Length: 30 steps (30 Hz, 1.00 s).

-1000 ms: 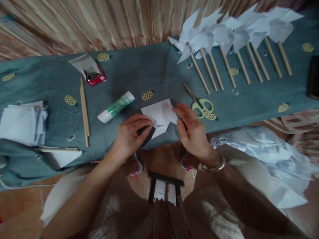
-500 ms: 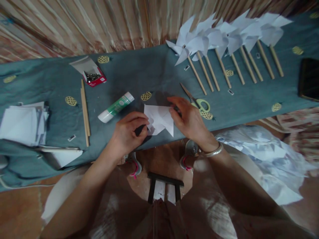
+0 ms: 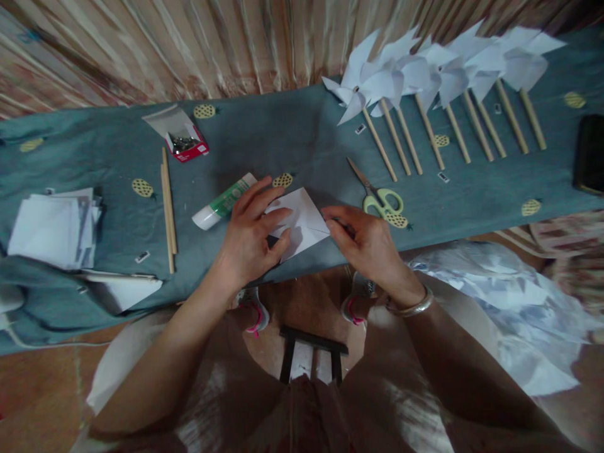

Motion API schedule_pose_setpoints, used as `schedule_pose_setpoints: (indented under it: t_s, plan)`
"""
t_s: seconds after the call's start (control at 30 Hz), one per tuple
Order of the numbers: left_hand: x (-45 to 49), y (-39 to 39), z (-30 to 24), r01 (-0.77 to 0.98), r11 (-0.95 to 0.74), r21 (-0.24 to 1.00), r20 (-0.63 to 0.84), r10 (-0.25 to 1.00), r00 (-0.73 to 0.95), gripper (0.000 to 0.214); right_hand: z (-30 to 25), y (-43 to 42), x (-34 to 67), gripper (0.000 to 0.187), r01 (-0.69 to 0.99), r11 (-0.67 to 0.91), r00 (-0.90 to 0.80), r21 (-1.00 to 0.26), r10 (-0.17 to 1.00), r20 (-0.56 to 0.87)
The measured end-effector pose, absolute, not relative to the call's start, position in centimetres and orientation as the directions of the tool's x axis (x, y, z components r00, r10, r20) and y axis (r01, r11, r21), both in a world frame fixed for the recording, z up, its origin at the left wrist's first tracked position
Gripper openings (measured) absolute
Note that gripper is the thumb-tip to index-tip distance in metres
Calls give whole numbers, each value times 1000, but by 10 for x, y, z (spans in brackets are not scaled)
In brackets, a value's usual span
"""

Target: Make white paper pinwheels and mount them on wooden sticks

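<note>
Since the earlier frame, the folded white paper has turned, one corner now pointing at the right hand, and the left hand has come farther over its left part. Folded white paper: one piece, creased, flat near the front edge of the tabletop, between the two hands. Left hand: fingers spread apart, lying over the paper's left side, gripping nothing. Right hand: thumb and forefinger drawn together on the paper's right corner; silver bangle at the wrist. Glue stick: white with green label, on its side, just beyond the left hand. Scissors: pale green handles, beyond the right hand, tips pointing away. Wooden sticks: side by side, left of the glue stick. Red box: lid raised, small metal pieces inside. Paper stack: white sheets, uneven, far left. Pinwheels: white, on wooden sticks, overlapping in a row at far right. Clear bag: white pieces within, below the tabletop's right part.
</note>
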State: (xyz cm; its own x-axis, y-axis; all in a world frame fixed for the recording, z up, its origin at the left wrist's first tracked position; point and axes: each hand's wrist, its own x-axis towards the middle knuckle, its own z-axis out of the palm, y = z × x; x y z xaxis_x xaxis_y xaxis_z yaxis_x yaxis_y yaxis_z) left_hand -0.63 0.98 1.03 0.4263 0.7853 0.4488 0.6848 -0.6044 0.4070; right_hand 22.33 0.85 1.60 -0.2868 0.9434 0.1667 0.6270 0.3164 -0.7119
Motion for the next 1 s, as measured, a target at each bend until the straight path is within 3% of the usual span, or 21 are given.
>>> schedule_pose_setpoints:
  t_s: [0.1, 0.33, 0.5, 0.77, 1.0]
  plan:
    - [4, -2, 14, 717, -640, 276, 508, 730, 456, 24, 14, 9, 226, 27, 622, 289, -244, -728, 955, 170]
    - [20, -17, 15, 749, -644, 156, 305, 753, 584, 14, 12, 8, 230, 28, 612, 272, -217, -743, 961, 174]
    - [21, -17, 15, 750, -640, 165, 255, 763, 594, 18, 14, 5, 231, 27, 572, 295, -231, -765, 953, 195]
    - [20, -25, 18, 737, -662, 139, 319, 734, 599, 18, 14, -2, 240, 32, 484, 362, -377, -797, 908, 183]
    - [20, -35, 20, 690, -706, 159, 319, 698, 641, 16, 11, -6, 243, 9, 390, 235, -415, -890, 908, 58]
